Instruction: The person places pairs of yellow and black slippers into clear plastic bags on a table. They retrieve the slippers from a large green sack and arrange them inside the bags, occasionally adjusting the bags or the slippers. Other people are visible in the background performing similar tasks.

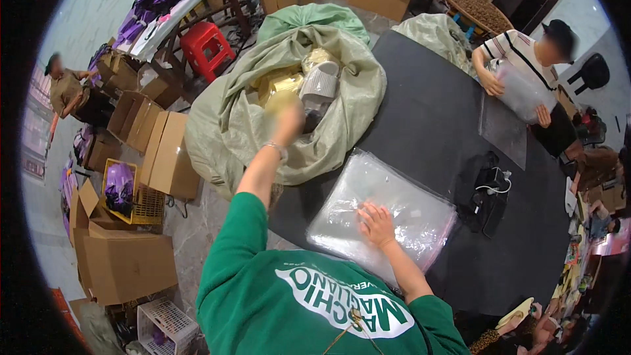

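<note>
My left hand (pixel 287 121) is stretched over the mouth of a large pale green woven sack (pixel 223 138). Motion smears its fingers, and a blurred yellowish shape shows at their tips; whether they grip it I cannot make out. Inside the sack lie yellow plastic-wrapped pieces (pixel 281 83) and a pale ribbed item (pixel 320 83). Flat on a stack of clear plastic bags (pixel 368 184) rests my right hand (pixel 376 225), fingers extended and holding nothing. The stack lies on a dark table (pixel 420 105), close in front of my body.
Across the table, a person (pixel 526 66) holds clear plastic bags (pixel 519 92). A black bundle with a white cable (pixel 490 187) sits right of the stack. Cardboard boxes (pixel 125 256), a yellow crate (pixel 148 207) and a red stool (pixel 206 49) stand to the left.
</note>
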Motion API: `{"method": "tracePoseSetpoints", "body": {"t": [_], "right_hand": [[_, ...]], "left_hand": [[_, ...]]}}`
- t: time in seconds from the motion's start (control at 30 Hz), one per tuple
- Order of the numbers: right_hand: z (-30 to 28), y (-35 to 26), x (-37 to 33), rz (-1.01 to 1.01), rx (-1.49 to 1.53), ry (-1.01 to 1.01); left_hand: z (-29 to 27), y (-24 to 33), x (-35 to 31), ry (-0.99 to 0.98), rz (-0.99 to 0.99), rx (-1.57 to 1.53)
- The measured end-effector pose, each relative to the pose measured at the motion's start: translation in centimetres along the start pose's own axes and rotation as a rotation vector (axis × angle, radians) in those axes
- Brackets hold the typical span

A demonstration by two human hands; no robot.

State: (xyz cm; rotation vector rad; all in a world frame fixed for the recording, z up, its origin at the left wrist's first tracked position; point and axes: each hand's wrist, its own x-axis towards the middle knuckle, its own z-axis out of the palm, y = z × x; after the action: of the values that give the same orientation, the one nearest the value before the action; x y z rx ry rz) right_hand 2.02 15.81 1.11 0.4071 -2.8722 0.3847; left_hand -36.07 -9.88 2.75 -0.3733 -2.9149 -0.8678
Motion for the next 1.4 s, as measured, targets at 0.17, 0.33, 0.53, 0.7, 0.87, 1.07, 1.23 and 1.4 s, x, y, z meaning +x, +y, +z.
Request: {"method": "tracePoseSetpoints", "body": {"t": [0.17,0.33,0.53,0.7,0.87,1.07,1.23,1.4], "right_hand": [[-0.4,-0.2,0.1,-0.006,0.017,0.024],[-1.8,-0.6,0.4,0.008,0.072,-0.040],[-3.6,-0.9,2.8,0.412,0.718,0.084],[-11.8,-0.7,8.1,1.390,2.207,0.269],[-16.1,1.5,4.2,0.819,1.901,0.392],[-19.2,6.5,-2.2,1.097,1.359,0.698],[-15.7,8.6,-8.5,1.173,1.344,0.785],[-13.6,4.0,-13.6,1.313,0.815,0.521]], "left_hand": [[-9.8,2.4,2.0,0.414,0.080,-0.259],[-21.0,9.7,0.0,0.655,0.275,-0.414],[-24.7,14.1,-4.5,0.502,0.228,-1.022],[-20.5,16.2,-10.6,0.135,-0.143,-1.504],[-14.1,16.8,-16.3,-0.211,-0.401,-1.614],[-9.9,16.8,-22.5,-0.377,-0.522,-1.721],[-2.6,13.0,-28.4,-0.401,-0.605,-1.383],[-1.7,11.0,-31.0,-0.402,-0.607,-0.947]]}}
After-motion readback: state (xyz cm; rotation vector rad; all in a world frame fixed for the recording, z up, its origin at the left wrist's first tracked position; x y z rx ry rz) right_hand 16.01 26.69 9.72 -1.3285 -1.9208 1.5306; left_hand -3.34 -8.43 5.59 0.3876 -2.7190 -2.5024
